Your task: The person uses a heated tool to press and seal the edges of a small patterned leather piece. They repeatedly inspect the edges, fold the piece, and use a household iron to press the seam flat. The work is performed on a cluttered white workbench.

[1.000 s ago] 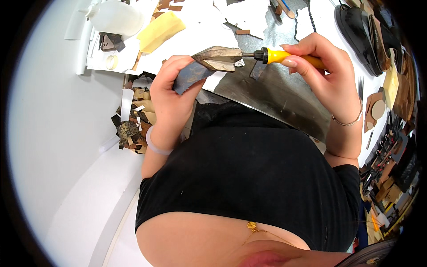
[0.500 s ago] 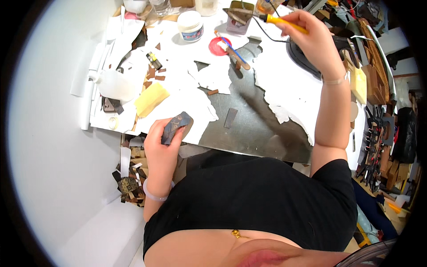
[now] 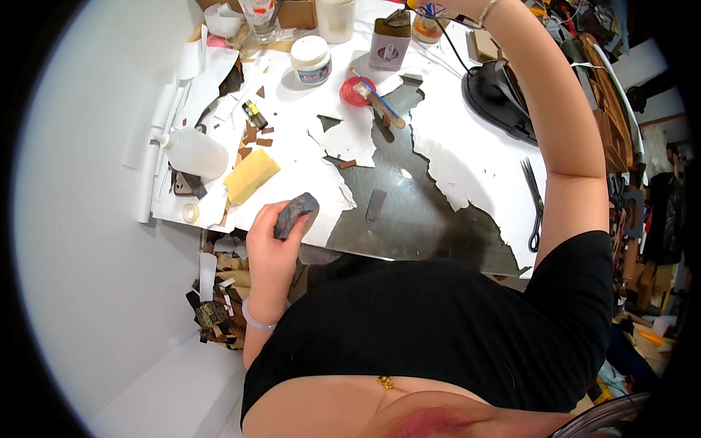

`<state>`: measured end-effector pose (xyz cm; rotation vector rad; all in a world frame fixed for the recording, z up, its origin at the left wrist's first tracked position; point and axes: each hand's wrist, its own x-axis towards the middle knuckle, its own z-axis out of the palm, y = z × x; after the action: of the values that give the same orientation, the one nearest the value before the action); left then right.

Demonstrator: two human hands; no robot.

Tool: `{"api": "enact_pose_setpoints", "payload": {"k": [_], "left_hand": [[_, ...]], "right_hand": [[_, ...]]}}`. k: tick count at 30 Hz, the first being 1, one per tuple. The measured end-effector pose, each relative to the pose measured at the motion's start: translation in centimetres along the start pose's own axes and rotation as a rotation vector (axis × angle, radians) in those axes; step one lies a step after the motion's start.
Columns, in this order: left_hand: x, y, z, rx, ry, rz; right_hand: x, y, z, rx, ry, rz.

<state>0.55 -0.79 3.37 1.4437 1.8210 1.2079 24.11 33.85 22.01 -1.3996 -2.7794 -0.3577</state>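
The left hand (image 3: pixel 272 237) is at the near edge of the table (image 3: pixel 467 182), its fingers (image 3: pixel 288 219) clamped on a small dark grey-blue piece of leather (image 3: pixel 296 213) that is lifted a little and tilted, with its upper end over the torn white paper (image 3: pixel 307 164) covering that side of the table. A pale bangle (image 3: pixel 257 321) sits on that wrist.

The right arm (image 3: pixel 555 124) stretches far across the table toward its back edge; the right hand itself runs out of the picture at the top (only the wrist with a thin bracelet (image 3: pixel 483 10) shows), so I cannot tell whether its fingers are apart or together.

Just left of the leather piece lies a yellow sponge block (image 3: pixel 250 175), and beyond it a white squeeze bottle (image 3: pixel 191 152) on its side. A short dark strip (image 3: pixel 374 205) rests on the bare grey surface to the right of the held piece, near but apart from it. Further back are a white-lidded jar (image 3: pixel 311 58), a red lid (image 3: pixel 359 91) with a brush (image 3: pixel 380 106) lying across it, and a small tin can (image 3: pixel 389 40). Black scissors (image 3: pixel 534 204) lie on the paper near the right arm, and a black rounded object (image 3: pixel 500 98) lies behind them. Leather scraps (image 3: pixel 219 306) are piled on the floor under the left wrist.
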Motion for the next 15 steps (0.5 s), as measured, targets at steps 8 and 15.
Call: {"api": "enact_pose_setpoints", "payload": {"k": [8, 15], "left_hand": [[0.0, -0.5, 0.4, 0.083, 0.02, 0.03], [-0.4, -0.8, -0.2, 0.05, -0.048, -0.041]], "right_hand": [[3.4, -1.6, 7.2, -0.097, -0.241, -0.188], [3.0, -0.1, 11.0, 0.119, -0.158, -0.177]]}}
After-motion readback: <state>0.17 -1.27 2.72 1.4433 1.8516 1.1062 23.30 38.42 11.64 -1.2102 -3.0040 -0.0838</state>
